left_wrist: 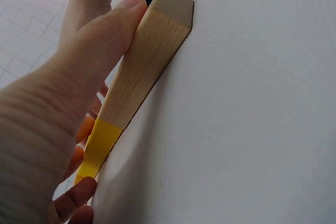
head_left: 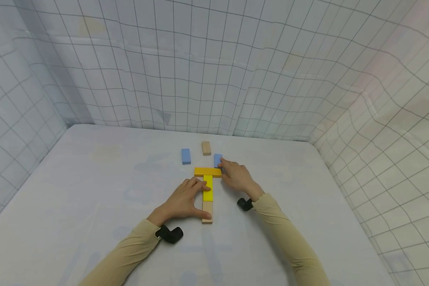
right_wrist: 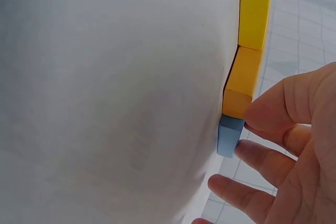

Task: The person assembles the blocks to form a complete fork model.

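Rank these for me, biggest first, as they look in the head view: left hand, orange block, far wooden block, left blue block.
Largest to smallest:
1. Left hand
2. Orange block
3. Left blue block and far wooden block: too alike to rank; the wooden one lies farther from the camera.

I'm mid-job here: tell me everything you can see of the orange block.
The orange block is a plain, straight-edged bar, evenly coloured, apparently painted wood. It lies flat on the pale tabletop, crosswise at the far end of the yellow block, so the two form a T. A blue block appears to butt against its far side near the right end. The thumb of the right hand is at that end; whether it presses is unclear.
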`<state>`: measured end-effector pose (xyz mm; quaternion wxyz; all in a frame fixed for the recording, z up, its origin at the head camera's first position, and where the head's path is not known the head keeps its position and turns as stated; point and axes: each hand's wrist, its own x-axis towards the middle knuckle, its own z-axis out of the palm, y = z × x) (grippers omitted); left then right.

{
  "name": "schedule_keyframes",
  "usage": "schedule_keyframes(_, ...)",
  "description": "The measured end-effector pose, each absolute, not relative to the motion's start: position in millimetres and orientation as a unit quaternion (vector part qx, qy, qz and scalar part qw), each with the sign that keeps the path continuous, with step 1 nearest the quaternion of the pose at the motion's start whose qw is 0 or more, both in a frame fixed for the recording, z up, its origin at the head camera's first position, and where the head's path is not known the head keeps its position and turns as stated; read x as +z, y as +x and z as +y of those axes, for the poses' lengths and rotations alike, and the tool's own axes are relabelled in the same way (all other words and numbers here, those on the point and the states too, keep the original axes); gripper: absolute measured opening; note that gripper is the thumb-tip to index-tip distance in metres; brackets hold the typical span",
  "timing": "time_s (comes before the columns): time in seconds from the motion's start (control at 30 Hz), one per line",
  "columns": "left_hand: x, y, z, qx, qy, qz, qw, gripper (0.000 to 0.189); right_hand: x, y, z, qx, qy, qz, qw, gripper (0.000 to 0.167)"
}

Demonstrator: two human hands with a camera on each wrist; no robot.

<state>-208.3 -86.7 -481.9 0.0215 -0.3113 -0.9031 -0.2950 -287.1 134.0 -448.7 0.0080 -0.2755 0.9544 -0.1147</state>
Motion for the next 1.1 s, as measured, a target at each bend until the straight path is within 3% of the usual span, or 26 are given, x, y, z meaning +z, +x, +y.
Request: schedule_keyframes(1.1, -481.8, -207.4, -86.5, -0.293, -0.311, -0.904, 0.022, 0.081, -447.2, -287.3, 135.1, -0.12, -0.271, 0.954, 0.032, 0.054)
